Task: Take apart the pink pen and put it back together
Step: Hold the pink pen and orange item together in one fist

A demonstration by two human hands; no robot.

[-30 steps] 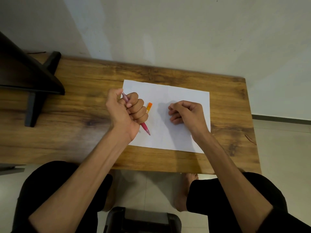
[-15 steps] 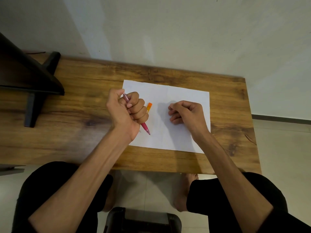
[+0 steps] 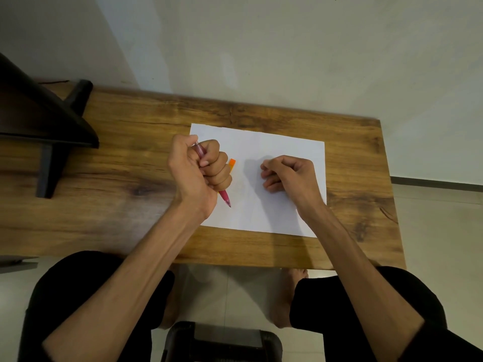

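Note:
My left hand (image 3: 198,173) grips the pink pen (image 3: 224,197) in a fist over the left part of a white paper sheet (image 3: 274,212). The pen's tip points down and toward me, and its upper end shows under my thumb. An orange pen (image 3: 231,163) lies on the paper just behind my left fingers, mostly hidden by them. My right hand (image 3: 290,176) rests on the paper to the right, fingers curled under, and nothing shows in it.
The paper lies on a wooden table (image 3: 117,184). A black stand (image 3: 49,142) occupies the table's far left. A dark stool (image 3: 222,340) sits below between my knees. The wall runs behind the table's far edge.
My left thumb has shifted slightly over the pen's top end. Otherwise both hands and the pen stay where they were.

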